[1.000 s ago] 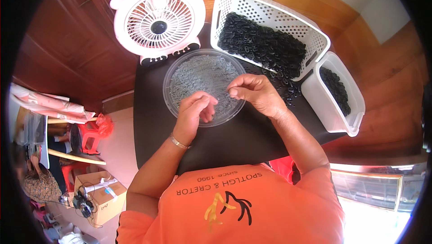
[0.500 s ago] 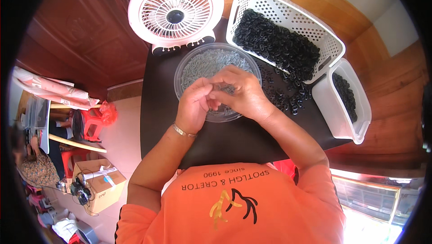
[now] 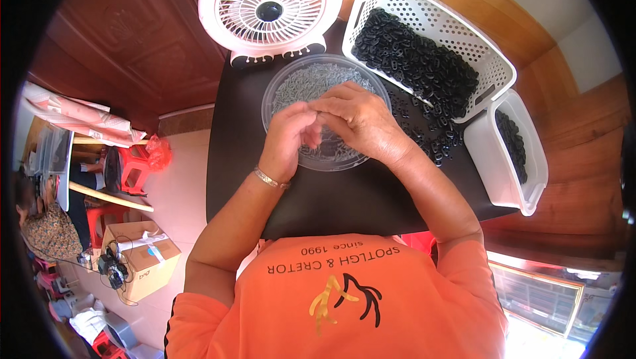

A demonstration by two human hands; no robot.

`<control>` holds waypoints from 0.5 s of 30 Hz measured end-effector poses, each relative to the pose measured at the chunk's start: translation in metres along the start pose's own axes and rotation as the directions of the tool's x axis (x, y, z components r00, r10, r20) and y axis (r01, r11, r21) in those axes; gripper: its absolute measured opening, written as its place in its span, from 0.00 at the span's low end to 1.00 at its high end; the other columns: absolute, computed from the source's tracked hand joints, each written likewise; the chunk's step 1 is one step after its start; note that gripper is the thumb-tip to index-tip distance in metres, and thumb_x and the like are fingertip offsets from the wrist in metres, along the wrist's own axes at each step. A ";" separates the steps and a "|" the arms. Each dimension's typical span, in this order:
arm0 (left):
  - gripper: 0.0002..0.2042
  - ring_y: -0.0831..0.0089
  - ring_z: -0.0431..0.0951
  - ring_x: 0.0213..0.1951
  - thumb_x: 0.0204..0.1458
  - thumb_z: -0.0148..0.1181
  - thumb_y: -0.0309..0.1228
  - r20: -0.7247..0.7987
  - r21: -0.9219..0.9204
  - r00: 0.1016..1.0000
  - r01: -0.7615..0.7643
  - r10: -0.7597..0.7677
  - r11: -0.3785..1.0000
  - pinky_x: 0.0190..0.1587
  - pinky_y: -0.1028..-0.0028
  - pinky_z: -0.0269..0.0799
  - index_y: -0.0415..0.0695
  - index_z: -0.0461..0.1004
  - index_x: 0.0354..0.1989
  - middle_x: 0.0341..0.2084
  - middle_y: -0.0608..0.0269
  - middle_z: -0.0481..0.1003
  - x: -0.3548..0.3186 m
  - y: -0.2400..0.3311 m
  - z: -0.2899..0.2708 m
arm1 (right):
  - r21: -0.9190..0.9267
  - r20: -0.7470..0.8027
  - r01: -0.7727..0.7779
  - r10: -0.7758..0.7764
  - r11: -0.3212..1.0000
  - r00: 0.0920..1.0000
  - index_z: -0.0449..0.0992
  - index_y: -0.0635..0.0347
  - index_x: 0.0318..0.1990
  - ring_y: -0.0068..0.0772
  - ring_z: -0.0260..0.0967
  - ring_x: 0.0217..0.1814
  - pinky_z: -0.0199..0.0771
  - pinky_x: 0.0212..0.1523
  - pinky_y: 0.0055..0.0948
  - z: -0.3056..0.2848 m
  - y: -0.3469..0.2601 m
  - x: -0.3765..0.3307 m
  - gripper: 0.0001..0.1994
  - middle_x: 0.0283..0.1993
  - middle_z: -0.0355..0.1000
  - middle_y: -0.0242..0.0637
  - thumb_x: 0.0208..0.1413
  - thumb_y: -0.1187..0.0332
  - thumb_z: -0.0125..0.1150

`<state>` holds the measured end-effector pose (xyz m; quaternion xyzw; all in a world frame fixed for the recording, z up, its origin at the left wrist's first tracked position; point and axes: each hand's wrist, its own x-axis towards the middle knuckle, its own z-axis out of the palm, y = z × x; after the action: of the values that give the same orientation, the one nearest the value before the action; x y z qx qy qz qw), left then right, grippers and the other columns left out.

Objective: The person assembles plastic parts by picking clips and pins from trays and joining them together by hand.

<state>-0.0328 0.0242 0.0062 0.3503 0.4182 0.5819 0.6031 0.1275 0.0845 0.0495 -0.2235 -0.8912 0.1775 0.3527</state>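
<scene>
Both of my hands meet over a round clear plastic tub [image 3: 269, 97] filled with small grey, pin-like pieces [image 3: 318, 81]. My left hand [image 3: 291, 135], with a bracelet on its wrist, has its fingers curled and pinched together. Against its fingertips press the thumb and forefinger of my right hand [image 3: 361, 120], also pinched. Whatever sits between the fingers is too small or too hidden to make out. To the right of the tub, loose black link-shaped pieces [image 3: 437, 137] lie scattered on the dark table [image 3: 318, 203].
A white perforated basket [image 3: 493, 67] lies tipped on its side, black pieces [image 3: 411, 54] spilling from it. Beside it stands a white bin [image 3: 487, 153] with more black pieces. A pink fan [image 3: 268, 11] stands behind the tub. On the floor at left is a cardboard box [image 3: 149, 263]; another person [image 3: 53, 226] sits beyond.
The view has shifted slightly, so the table things appear a little higher and further right. My hands stay pinched together over the tub, the right fingers slightly re-angled.
</scene>
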 end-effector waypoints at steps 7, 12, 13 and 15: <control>0.08 0.78 0.70 0.20 0.54 0.50 0.32 -0.078 0.020 0.997 0.003 -0.001 1.000 0.23 0.79 0.63 0.41 0.71 0.29 0.20 0.67 0.71 0.000 0.004 -0.001 | -0.166 0.278 -0.019 0.065 0.986 0.958 0.76 0.58 0.29 0.40 0.69 0.40 0.70 0.40 0.37 -0.013 0.005 -0.008 0.04 0.32 0.70 0.35 0.44 0.74 0.63; 0.08 0.77 0.70 0.19 0.52 0.51 0.31 -0.103 0.022 0.994 -0.022 0.024 1.000 0.23 0.79 0.63 0.40 0.72 0.30 0.18 0.67 0.70 -0.001 0.007 -0.001 | -0.157 0.389 -0.002 0.064 0.988 0.919 0.75 0.57 0.27 0.40 0.68 0.40 0.69 0.39 0.38 -0.002 0.006 -0.013 0.04 0.31 0.69 0.34 0.43 0.71 0.63; 0.08 0.77 0.70 0.19 0.52 0.51 0.31 -0.108 0.012 0.993 -0.037 0.038 0.999 0.23 0.78 0.63 0.40 0.72 0.30 0.18 0.67 0.70 -0.001 0.007 -0.001 | -0.180 0.408 -0.011 0.084 0.984 0.909 0.76 0.56 0.27 0.40 0.68 0.41 0.70 0.39 0.38 0.000 0.004 -0.012 0.04 0.31 0.70 0.34 0.43 0.70 0.63; 0.08 0.77 0.70 0.19 0.52 0.51 0.31 -0.118 -0.007 0.992 -0.043 0.042 0.999 0.23 0.78 0.63 0.39 0.72 0.30 0.18 0.67 0.70 0.000 0.007 -0.001 | -0.223 0.421 -0.010 0.106 0.975 0.901 0.77 0.56 0.27 0.41 0.69 0.40 0.70 0.40 0.39 0.009 0.008 -0.013 0.04 0.31 0.71 0.36 0.43 0.69 0.62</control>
<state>-0.0368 0.0245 0.0119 0.3215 0.4429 0.6161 0.5665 0.1313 0.0825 0.0323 -0.2422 -0.9538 0.1353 0.1154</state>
